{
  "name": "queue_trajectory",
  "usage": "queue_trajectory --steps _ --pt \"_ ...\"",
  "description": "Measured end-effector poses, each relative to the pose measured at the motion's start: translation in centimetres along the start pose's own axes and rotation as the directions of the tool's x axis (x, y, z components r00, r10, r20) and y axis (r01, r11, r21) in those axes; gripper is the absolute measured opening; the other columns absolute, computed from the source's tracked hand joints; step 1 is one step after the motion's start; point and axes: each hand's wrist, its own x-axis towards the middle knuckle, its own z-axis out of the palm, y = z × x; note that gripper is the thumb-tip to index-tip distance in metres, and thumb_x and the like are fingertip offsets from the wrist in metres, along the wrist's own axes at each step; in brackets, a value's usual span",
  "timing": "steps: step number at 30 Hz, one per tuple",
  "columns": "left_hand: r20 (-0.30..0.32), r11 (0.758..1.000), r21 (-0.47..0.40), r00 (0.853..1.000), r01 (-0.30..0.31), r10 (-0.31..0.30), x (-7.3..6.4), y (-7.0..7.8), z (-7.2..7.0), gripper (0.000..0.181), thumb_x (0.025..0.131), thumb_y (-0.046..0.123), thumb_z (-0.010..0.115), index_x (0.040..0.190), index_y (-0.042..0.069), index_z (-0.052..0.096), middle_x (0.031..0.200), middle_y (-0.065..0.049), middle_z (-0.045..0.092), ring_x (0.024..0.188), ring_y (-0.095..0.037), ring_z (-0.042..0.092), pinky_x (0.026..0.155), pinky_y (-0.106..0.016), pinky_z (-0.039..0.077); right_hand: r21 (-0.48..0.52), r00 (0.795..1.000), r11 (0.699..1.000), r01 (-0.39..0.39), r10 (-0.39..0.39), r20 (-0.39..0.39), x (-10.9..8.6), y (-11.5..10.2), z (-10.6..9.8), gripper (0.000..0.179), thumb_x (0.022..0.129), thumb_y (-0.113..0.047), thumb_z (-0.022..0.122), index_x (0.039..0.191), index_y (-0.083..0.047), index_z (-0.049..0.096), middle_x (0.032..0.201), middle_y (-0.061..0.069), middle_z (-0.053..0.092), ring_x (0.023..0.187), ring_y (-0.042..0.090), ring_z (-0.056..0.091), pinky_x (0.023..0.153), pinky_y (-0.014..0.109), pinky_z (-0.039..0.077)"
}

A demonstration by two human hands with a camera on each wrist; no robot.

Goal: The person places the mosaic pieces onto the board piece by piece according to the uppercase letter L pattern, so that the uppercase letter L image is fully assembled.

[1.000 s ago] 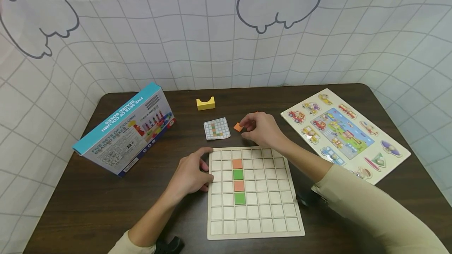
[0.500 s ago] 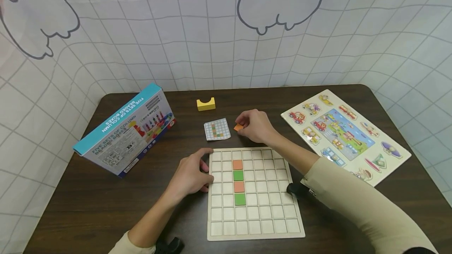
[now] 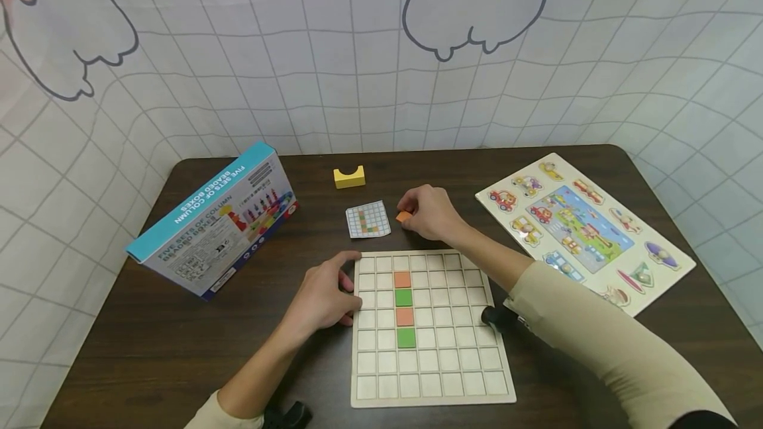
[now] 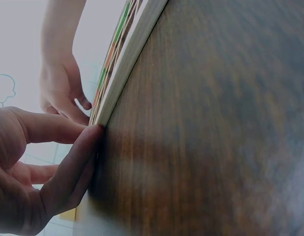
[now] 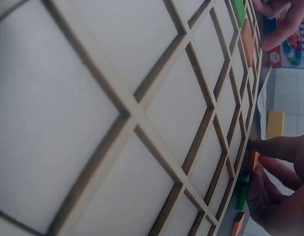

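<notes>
Four coloured tiles [image 3: 404,298], orange and green by turns, sit in one column of the grid board [image 3: 450,363] at lower centre. The left hand [image 3: 324,293] holds the board's left edge with thumb and bent fingers. Above the board, the right hand [image 3: 432,212] pinches an orange tile [image 3: 403,216] between thumb and fingertips, close beside the patterned card [image 3: 367,219]; a green piece [image 5: 244,195] shows near that hand at lower right of the right wrist view.
</notes>
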Motion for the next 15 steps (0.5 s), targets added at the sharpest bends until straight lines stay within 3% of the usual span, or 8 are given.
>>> queue_trajectory --steps 15 --pt "0.003 1.0 0.007 1.0 0.011 -0.011 0.02 -0.04 0.0 0.079 0.078 -0.009 0.078 0.148 0.015 0.054 0.094 -0.015 0.058 0.056 -0.021 0.067 0.049 -0.034 0.062 0.004 0.999 0.999 0.034 -0.034 -0.006 0.08 -0.26 0.53 0.023 0.083 0.0 0.077 0.105 -0.004 0.079 0.094 0.008 0.074 0.089 0.023 0.066 0.079 0.034 0.058"
